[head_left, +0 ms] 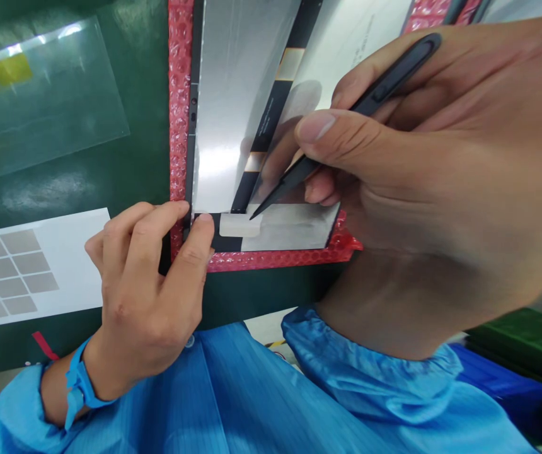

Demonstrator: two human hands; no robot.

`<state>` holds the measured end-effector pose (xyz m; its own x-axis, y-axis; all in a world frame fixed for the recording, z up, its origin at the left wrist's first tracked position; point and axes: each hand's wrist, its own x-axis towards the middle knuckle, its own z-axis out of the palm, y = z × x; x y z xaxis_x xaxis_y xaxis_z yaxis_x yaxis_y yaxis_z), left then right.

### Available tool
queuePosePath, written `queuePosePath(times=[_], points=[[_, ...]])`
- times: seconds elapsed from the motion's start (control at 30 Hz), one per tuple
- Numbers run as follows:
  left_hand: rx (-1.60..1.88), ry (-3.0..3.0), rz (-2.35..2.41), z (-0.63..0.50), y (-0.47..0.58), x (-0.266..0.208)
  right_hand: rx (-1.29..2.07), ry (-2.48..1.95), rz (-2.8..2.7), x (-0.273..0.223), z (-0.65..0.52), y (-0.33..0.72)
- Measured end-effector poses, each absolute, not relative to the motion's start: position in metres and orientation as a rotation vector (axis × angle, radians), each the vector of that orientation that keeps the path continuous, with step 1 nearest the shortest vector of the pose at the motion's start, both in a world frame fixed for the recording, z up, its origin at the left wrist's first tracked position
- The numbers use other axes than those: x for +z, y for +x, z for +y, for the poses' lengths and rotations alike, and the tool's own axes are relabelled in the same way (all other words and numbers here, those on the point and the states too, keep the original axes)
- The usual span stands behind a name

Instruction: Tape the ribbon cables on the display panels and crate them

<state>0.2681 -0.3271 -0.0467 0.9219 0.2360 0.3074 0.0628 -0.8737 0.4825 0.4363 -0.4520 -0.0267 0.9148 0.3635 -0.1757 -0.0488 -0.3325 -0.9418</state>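
Observation:
A flat screen panel (233, 113) with a silvery back and black strips lies on pink bubble wrap (181, 94). At its lower left corner my left hand (148, 284) is closed on the edge, thumb on the panel's face and index finger along its side. My right hand (422, 157) grips a black pointed stick tool (294, 180) like a pen. The tool's tip touches or hovers just over a small whitish label (237, 226) near the panel's bottom edge. The right hand covers part of the panel's right side.
On the green table mat (143, 157), left of the panel, lie a clear plastic sheet (63, 107) with yellow tabs and a white sheet (82, 252) of grey rectangular stickers. A red strip (44, 345) sits by the front edge. Green and blue bins (512, 378) stand lower right.

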Motion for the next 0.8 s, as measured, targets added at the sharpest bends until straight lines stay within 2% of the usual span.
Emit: queuePosePath(times=[0.8], points=[[0.321, 2.764, 0.182, -0.329, 0.264, -0.044, 0.386, -1.973, -0.219, -0.021, -0.446, 0.433]])
